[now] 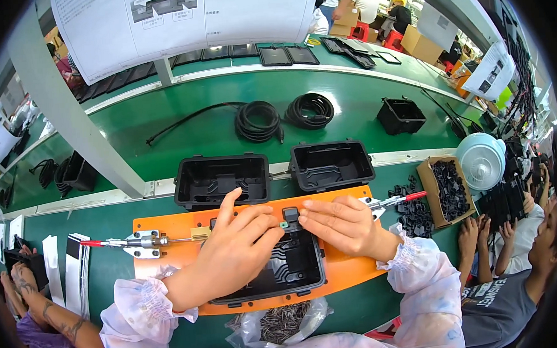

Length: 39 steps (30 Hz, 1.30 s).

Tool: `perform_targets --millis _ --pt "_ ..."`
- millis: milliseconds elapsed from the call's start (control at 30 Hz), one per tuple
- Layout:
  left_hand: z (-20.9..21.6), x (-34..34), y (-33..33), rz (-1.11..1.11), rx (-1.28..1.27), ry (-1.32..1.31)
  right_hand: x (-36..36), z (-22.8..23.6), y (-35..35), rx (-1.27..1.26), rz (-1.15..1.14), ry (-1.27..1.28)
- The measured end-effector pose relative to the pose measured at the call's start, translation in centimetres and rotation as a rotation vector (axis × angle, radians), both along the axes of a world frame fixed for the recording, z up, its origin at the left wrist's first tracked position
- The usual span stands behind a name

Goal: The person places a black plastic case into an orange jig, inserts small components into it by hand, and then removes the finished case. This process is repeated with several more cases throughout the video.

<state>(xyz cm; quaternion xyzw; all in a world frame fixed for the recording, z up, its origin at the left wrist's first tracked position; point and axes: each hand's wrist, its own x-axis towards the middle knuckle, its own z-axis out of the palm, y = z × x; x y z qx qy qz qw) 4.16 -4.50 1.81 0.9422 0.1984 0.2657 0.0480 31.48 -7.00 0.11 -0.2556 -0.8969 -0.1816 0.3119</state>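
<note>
Pressing a small part into black box [290, 266]: left hand [235, 250] and right hand [342, 224] curled, pinching at twelve o'clock edge. Next, probably push firmly.

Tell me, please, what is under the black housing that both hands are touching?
The black housing lies on an orange fixture plate, whose edges show around it. The left hand and right hand rest on its far rim. The plate surface beneath the housing is covered.

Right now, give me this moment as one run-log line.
left hand: on black housing | right hand: at small black part on housing top edge | housing sits in orange jig | two empty housings behind
</note>
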Motion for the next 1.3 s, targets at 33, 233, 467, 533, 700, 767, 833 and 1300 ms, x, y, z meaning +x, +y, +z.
perform_targets --millis 33,233,467,533,700,767,833,1300 --pt "0.1 0.0 0.0 0.004 0.0 -0.009 0.1 0.0 -0.1 -0.021 -0.002 -0.001" --pt "0.3 0.7 0.3 -0.005 -0.048 -0.04 3.5 1.1 -2.1 -0.229 -0.32 0.251" --pt "-0.9 1.4 0.6 -0.081 -0.055 0.002 11.3 -0.7 -6.2 -0.413 -1.087 0.672" --pt "-1.0 1.5 0.6 -0.08 -0.063 0.002 11.3 -1.0 -5.8 -0.361 -1.055 0.741" --pt "-0.7 1.8 0.6 -0.09 -0.064 0.015 16.5 -4.5 -4.9 -0.241 -1.15 0.772" --pt "-0.8 1.8 0.6 -0.088 -0.091 -0.014 16.8 -4.9 -3.8 -0.559 -0.844 1.385" --pt "-0.9 1.6 0.6 -0.077 -0.068 0.006 16.3 -4.5 -2.5 -0.612 -0.196 1.898" --pt "-1.2 0.9 0.0 -0.074 -0.07 0.037 1.4 6.3 -0.4 -0.574 -0.513 0.575"
